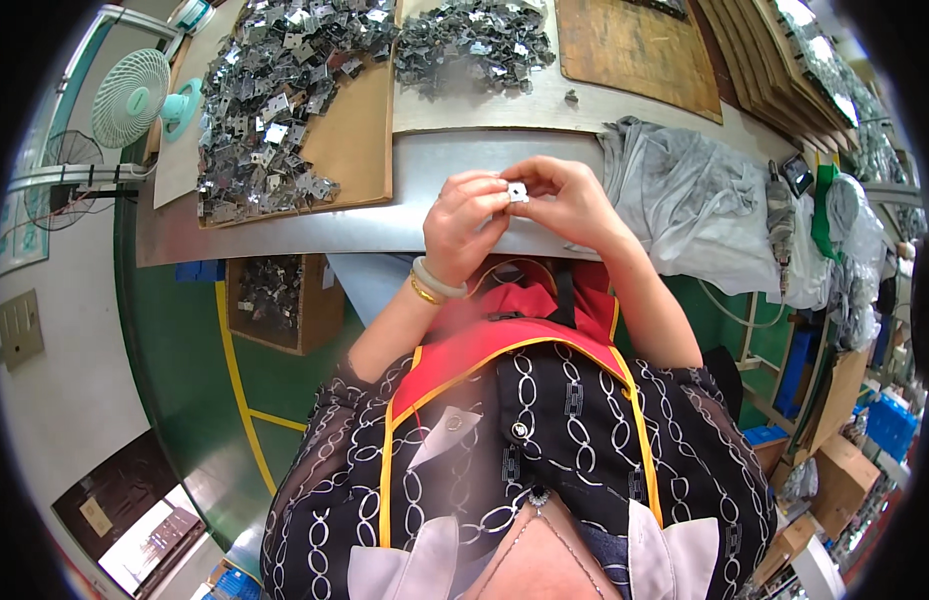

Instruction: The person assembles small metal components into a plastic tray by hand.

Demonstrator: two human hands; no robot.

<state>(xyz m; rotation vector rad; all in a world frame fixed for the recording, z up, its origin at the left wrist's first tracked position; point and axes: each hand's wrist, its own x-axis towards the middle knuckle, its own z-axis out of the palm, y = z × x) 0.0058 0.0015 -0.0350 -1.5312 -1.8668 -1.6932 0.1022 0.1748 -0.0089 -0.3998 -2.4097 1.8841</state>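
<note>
A small silvery metal bracket [517,192] with a dark hole is held up above the front of the metal-topped table [444,160]. My right hand [569,200] pinches it between thumb and fingertips. My left hand [466,220], fingers curled, meets the same bracket at its left side. Beyond my left hand lies a brown cardboard sheet [354,150], bearing a wide heap of similar metal brackets [274,110]. Farther back, a second pile of small metal parts [474,45] rests on a pale board.
A crumpled grey cloth [674,200] covers the table's right part, beside a power screwdriver [780,220]. Stacked cardboard sheets [774,70] and a wooden board [639,50] lie at the back right. A small fan [134,98] stands left. Below the table sits an open box [319,310] of parts.
</note>
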